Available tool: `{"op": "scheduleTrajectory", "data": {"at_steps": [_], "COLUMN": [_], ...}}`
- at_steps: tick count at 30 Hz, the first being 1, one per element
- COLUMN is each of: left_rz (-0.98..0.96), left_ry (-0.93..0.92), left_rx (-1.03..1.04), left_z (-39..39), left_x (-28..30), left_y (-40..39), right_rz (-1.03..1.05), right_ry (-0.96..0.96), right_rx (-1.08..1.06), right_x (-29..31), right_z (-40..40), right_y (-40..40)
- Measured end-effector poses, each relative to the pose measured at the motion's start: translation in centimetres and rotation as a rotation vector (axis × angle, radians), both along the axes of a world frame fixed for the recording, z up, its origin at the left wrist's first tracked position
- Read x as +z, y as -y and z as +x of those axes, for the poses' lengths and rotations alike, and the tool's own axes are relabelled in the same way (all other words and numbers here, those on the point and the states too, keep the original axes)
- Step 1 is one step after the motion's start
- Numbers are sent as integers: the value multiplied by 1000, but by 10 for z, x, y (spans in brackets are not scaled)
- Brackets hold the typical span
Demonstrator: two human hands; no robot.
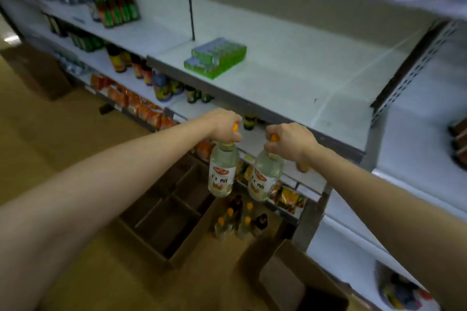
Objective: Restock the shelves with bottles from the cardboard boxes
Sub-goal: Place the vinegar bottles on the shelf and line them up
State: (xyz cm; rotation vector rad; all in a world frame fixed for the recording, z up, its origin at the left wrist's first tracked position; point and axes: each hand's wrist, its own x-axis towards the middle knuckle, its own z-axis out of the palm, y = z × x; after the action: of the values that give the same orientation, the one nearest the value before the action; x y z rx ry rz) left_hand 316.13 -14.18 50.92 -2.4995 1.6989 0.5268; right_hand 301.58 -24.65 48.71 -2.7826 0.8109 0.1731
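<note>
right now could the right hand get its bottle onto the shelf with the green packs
Probably yes. The right hand holds its bottle by the cap just below the shelf edge, and the surface right of the green packs is bare. It would need to lift over the edge first.

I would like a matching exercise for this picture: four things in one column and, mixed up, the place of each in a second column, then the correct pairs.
Things
1. green pack
2. divided cardboard box
3. left-hand bottle
4. orange-capped bottles

Places
A. standing on the floor beside the box
B. hanging by its cap from the left hand
C. lying on the wide grey shelf
D. open on the floor, compartments bare

Pairs: 1-C, 2-D, 3-B, 4-A
</note>
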Motion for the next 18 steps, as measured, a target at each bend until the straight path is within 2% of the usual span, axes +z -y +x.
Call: {"op": "scheduleTrajectory", "data": {"at_steps": [10, 18], "left_rz": [-227, -331], "left_ry": [25, -62], "left_rx": [-134, -270], "left_z": [-35, -95], "left_x": [153, 222], "left_y": [36, 59], "right_rz": [-112, -183], "right_ry": [140, 180], "right_rx": [-166, -347], "right_x": [157, 214], "right_z": [-55, -125], "right_y": [6, 0]}}
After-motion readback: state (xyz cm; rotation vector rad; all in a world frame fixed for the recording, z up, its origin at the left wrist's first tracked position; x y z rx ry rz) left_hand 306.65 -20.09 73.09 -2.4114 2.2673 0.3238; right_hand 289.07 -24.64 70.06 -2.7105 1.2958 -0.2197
